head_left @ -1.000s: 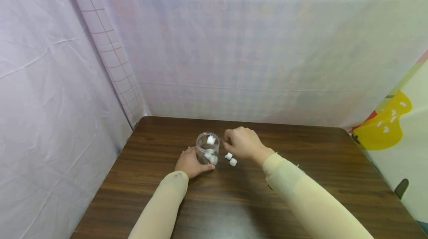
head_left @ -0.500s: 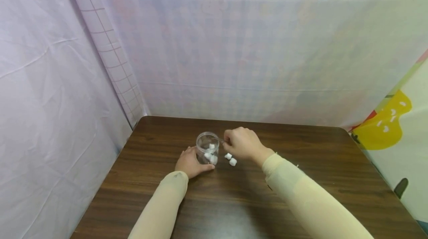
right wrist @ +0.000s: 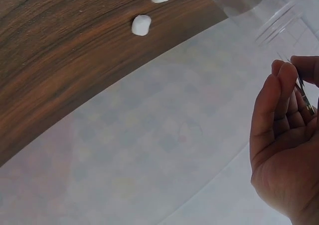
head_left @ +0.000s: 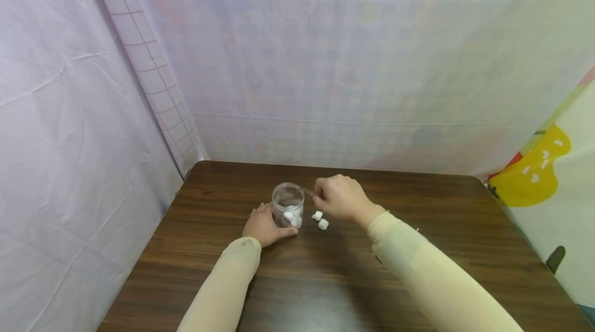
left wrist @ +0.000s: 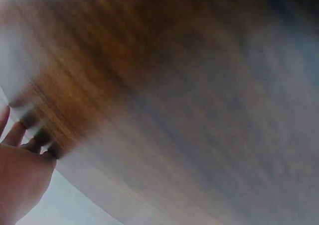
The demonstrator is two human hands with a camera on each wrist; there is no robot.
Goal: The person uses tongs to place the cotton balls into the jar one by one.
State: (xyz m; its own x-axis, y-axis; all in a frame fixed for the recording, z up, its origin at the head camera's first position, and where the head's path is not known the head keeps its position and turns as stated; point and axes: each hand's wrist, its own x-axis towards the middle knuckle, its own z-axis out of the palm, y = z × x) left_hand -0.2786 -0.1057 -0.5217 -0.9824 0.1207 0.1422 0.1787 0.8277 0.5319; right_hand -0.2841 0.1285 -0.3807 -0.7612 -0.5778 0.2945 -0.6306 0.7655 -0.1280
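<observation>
In the head view, my left hand (head_left: 266, 227) holds a clear jar (head_left: 288, 198), its fingers and thumb spread around the jar's side. The jar stands upright and lidless, with several white cotton balls (head_left: 292, 217) at its bottom. My right hand (head_left: 341, 198) pinches thin metal tweezers (head_left: 307, 192) between thumb and fingers, and their tips reach over the jar's rim. On the table to the jar's right lie two loose cotton balls (head_left: 323, 224). The right wrist view shows the tweezers (right wrist: 305, 99) partly hidden by the fingers. In the left wrist view only the hand's fingers (left wrist: 15, 133) show.
Everything rests on a dark brown wooden table (head_left: 195, 270). A pale patterned curtain (head_left: 344, 89) hangs along its back edge. White cloth (head_left: 69, 141) hangs at the left, and a printed cloth with a yellow shape (head_left: 532, 179) at the right.
A cotton ball at the tweezers' tips dropped into the jar and now lies with the others. The right hand has moved very slightly right; the left hand stays on the jar.
</observation>
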